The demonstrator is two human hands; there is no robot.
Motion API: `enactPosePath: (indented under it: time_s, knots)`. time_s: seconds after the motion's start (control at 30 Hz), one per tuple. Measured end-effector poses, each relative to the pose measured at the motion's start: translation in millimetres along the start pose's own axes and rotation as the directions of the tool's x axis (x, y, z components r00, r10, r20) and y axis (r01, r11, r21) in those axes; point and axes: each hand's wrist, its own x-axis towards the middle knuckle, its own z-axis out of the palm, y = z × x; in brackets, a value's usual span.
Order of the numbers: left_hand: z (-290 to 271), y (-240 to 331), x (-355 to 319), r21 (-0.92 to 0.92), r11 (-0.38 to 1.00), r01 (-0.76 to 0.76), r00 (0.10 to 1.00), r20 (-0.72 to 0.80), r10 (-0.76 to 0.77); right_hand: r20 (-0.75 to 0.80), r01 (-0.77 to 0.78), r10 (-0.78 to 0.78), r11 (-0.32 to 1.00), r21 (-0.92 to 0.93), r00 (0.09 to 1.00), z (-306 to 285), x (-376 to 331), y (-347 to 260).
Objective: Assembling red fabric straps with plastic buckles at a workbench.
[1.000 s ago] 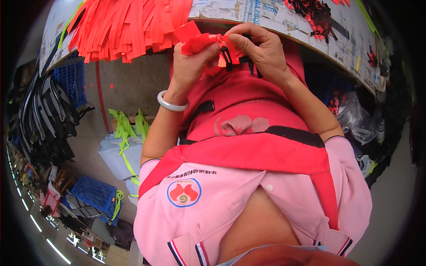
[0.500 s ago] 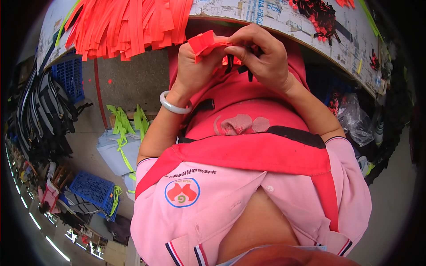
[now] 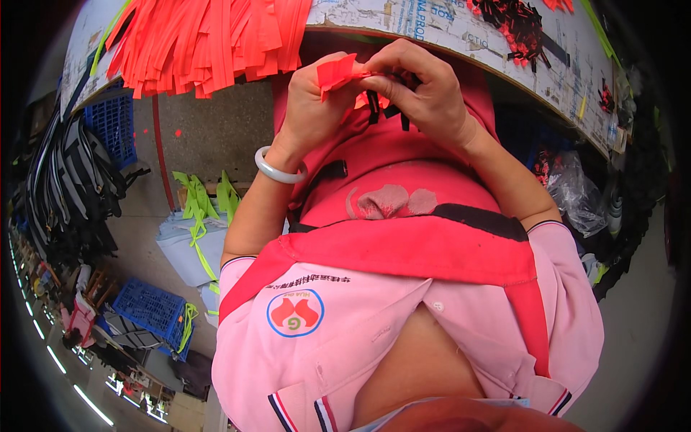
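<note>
Close together in front of the table edge, both my hands are closed over my lap. A folded end of an orange-red fabric strip (image 3: 334, 73) sticks up out of my left hand (image 3: 314, 104), which grips it. The fingers of my right hand (image 3: 426, 86) pinch beside it, around small black strap pieces (image 3: 373, 106) that hang below the fingertips. Where the strip meets the black pieces, the fingers hide it. A bit of orange-red fabric also shows between the two hands.
A thick bundle of orange-red strips (image 3: 209, 47) hangs over the edge of the worn white table (image 3: 367, 16). A pile of small black and red pieces (image 3: 520, 32) lies farther right on it. Blue crates (image 3: 150, 306) and pale sheets with lime-green straps (image 3: 183, 245) are on the left.
The folded orange-red end has turned and tilted slightly in my left hand. My left wrist has shifted a little to the left; the right hand stays nearly in place.
</note>
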Motion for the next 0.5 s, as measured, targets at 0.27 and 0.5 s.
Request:
enactPosePath:
  time_s: [0.27, 0.5]
  knots:
    - [-3, -2, -1, -0.073, 0.984, 0.160, 0.987, 0.025, -0.159, -0.031, -0.092, 0.094, 0.993, 0.068, 0.995, 4, -7, 9]
    - [7, -11, 3, -0.056, 0.998, 0.017, 0.999, -0.045, -0.020, -0.010, -0.152, 0.153, 0.986, 0.065, 0.988, -1, -7, 5]
